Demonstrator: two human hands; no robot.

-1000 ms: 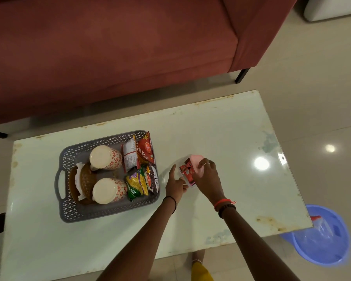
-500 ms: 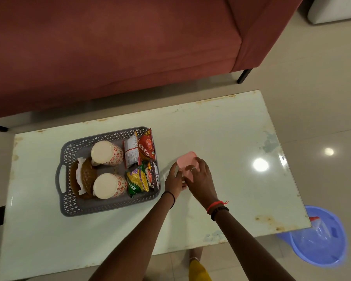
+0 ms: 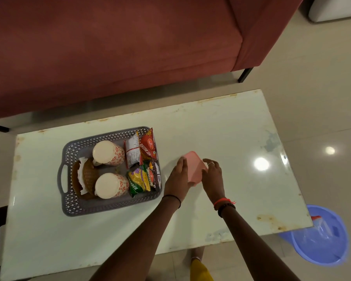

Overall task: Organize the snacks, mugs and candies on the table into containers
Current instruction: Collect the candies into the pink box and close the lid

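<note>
Head view. Both hands are working at the pink lid [image 3: 194, 168], which is lying on the table [image 3: 221, 128] just right of the grey basket [image 3: 109, 207], not touching it.

Change over the last second: red-wrapped candies were showing in a small container under the raised lid; half a second ago the lid was coming down over them; now it is covering everything, and neither candies nor container are showing. I am judging that the candies are sitting inside, beneath the lid; this is inferred, not seen.

Left hand [image 3: 177, 179] is lying with fairly straight fingers against the lid's left edge, bracing rather than gripping. Right hand [image 3: 213, 177] is bending its fingers over the lid's right corner and holding it. Both thumbs are hidden. Whether the lid is fully seated I cannot tell; its far end is looking slightly raised.

The basket is already carrying two mugs [image 3: 107, 153] and the snack packets [image 3: 142, 149], the packets standing in its right half.

Meaning for the task: the candies are looking like the last group being put away, so the job is nearing its end. Probable remaining work is pressing the lid home evenly on both sides; an uneven push could be tipping the small box or popping one corner.
</note>
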